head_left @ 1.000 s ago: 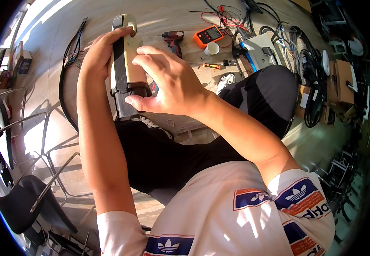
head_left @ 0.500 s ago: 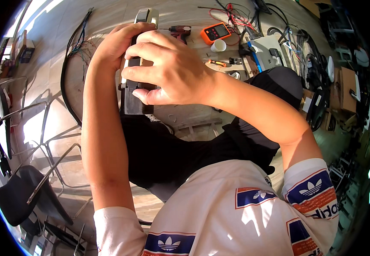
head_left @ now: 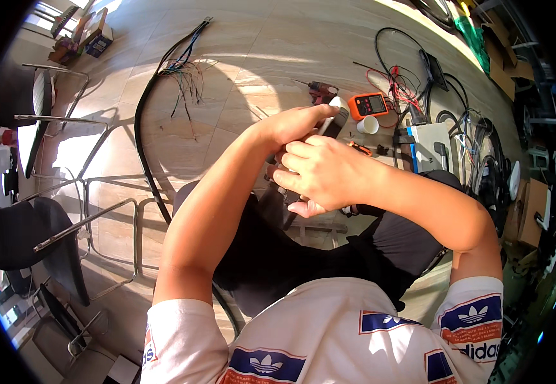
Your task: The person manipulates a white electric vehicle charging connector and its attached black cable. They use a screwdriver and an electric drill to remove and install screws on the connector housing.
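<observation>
Holding a white-and-dark device (head_left: 337,123) up, left of the meter (head_left: 369,105) and on the near side of it. Gripping its far end with the left hand (head_left: 296,125), fingers closed; clasping its near part with the right hand (head_left: 330,170), fingers bent. Probably mid-handling, calling next for a steady left hold and controlled right fingers. Farther out: just below the meter, a cup (head_left: 368,125); upper-left, a drill (head_left: 322,93); far left, a cable (head_left: 139,137).

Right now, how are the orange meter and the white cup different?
The orange meter is orange and black; the white cup is white. The meter is boxy with a dark screen; the cup is round and hollow. The meter looks bigger than the cup. Both are on the floor, close together.
</observation>
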Demonstrator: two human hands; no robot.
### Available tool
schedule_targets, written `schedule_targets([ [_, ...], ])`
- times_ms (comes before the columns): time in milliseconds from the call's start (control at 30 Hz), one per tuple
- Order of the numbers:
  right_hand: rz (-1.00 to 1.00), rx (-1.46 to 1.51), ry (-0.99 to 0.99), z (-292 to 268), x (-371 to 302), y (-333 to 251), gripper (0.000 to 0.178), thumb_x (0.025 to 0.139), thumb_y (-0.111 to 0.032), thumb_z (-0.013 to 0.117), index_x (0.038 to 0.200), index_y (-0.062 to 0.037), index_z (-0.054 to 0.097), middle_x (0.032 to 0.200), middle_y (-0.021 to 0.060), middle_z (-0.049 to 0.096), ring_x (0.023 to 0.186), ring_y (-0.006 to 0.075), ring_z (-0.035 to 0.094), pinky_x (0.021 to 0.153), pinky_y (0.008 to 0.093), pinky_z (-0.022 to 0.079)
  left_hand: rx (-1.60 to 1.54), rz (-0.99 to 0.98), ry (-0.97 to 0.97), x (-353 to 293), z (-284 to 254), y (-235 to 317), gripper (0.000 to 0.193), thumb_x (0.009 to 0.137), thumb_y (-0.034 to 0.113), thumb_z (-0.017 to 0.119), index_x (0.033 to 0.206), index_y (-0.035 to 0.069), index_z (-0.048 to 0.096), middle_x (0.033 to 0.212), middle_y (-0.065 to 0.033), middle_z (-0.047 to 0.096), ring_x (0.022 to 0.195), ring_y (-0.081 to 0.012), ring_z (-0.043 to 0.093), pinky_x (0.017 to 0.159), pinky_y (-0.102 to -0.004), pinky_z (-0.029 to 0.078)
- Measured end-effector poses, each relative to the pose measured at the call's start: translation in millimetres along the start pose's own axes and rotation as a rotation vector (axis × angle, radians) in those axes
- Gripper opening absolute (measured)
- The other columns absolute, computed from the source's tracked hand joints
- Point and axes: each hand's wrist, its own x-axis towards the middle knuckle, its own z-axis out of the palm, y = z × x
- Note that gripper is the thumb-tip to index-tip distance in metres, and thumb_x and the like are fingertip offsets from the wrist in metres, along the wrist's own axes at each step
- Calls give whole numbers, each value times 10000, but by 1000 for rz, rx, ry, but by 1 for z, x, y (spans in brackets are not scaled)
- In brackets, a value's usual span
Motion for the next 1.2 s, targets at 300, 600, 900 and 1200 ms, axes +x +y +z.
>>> schedule_targets([
  [300, 137, 152, -205, 25, 2, -6, 580, 781, -492, 694, 1027, 34, 682, 701, 157, 645, 631, 338, 661, 617, 461, 538, 114, -125, -231, 0, 20, -1, 948, 978, 765, 342, 1406, -56, 540, 1356, -197, 607, 1173, -218, 612, 1014, -368, 474],
  [600, 101, 46, 170, 66, -2, 26, 513, 739, -501, 726, 897, -17, 659, 712, 113, 637, 630, 266, 666, 582, 390, 544, 43, -63, -217, 38, -11, -14, 916, 981, 773, 303, 1334, -20, 598, 1264, -162, 651, 1089, -200, 624, 947, -357, 497],
  [900, 162, 102, 423, 72, 25, 89, 424, 747, -433, 742, 865, -32, 668, 730, 104, 645, 630, 262, 672, 605, 377, 555, 56, -174, -104, 40, -51, 37, 1004, 959, 801, 301, 1496, -36, 439, 1455, -216, 541, 1321, -253, 540, 1116, -364, 423],
  [1200, 325, 163, 396, 63, 37, 148, 397, 792, -417, 694, 888, -38, 622, 768, 151, 672, 723, 375, 684, 636, 454, 564, 350, 285, 626, -59, -62, -4, 341, 962, 235, 642, 1216, 9, 641, 1118, -91, 691, 1108, -182, 654, 870, -307, 506],
])
